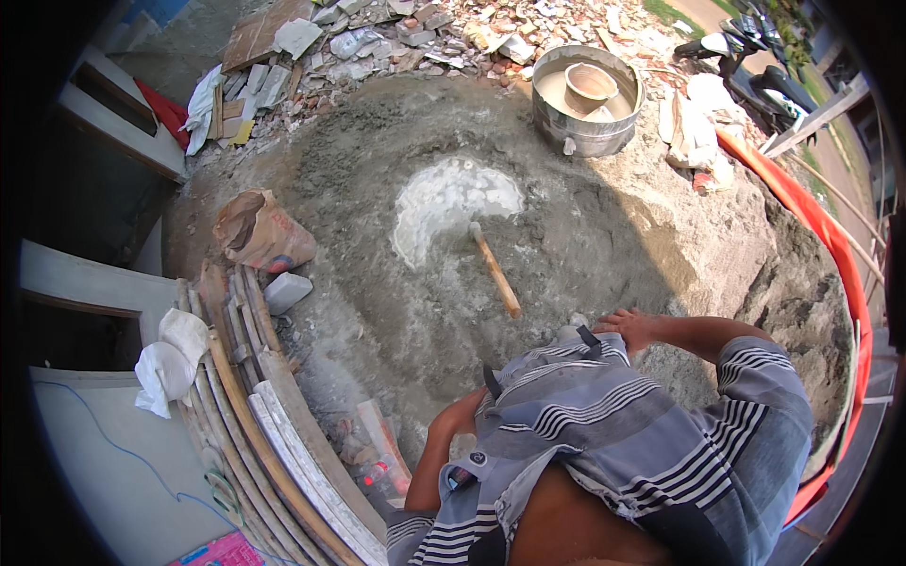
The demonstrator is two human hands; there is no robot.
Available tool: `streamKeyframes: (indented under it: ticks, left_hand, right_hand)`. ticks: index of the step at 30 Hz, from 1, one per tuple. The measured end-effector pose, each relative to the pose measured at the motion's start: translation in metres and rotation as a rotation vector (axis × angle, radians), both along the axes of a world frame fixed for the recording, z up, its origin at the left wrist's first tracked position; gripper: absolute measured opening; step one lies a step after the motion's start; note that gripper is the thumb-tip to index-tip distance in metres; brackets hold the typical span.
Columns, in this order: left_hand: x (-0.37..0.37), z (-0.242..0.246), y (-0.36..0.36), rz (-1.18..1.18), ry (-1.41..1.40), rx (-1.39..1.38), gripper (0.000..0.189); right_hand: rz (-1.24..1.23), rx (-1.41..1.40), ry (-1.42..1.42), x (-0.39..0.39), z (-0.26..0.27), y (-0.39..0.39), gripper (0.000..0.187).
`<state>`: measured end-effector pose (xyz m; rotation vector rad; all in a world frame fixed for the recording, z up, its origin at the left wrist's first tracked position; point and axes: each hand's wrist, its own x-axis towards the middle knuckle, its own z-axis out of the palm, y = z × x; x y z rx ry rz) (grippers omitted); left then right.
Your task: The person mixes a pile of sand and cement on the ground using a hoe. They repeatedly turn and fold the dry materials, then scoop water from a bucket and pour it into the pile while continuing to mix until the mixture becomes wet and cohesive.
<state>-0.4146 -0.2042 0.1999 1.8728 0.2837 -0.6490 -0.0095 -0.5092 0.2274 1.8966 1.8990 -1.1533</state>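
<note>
My right hand [628, 329] rests by the lower edge of my striped shirt [587, 396], its fingers spread apart and touching the cloth near the hem. My left hand [467, 414] is at the other side of the shirt, its fingers hidden by the fabric. Ahead of me a tool with a wooden handle [498, 276] stands in grey mortar [566, 247], its handle end towards me and its head buried or hidden. Beside it lies a curved patch of pale, wet-looking material [442, 201] on the mortar. A metal tub [587, 134] of cloudy liquid holds a small bucket [591, 83].
Bamboo poles and boards [241, 396] lie at the left, near an opened paper sack [265, 233] and a white block [287, 292]. Rubble [439, 35] lines the far side. An orange sheet [814, 205] edges a sand heap [715, 226] at the right; motorcycles [771, 81] stand beyond.
</note>
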Motion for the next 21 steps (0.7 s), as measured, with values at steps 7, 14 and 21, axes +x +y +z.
streamKeyframes:
  ticks: [7,14,21]
  left_hand:
    - [0.049,-0.024,-0.007,0.849,0.217,-0.126,0.079]
    - [0.161,-0.112,-0.031,1.294,0.176,-0.518,0.077]
    - [0.191,-0.16,-0.036,1.281,0.189,-1.005,0.046]
  right_hand:
    - [-1.167,0.11,0.366,0.023,-0.083,0.158,0.08]
    - [-1.554,-0.187,0.711,-0.052,-0.19,0.287,0.082]
    - [-1.211,-0.134,0.365,-0.069,-0.265,0.288,0.059]
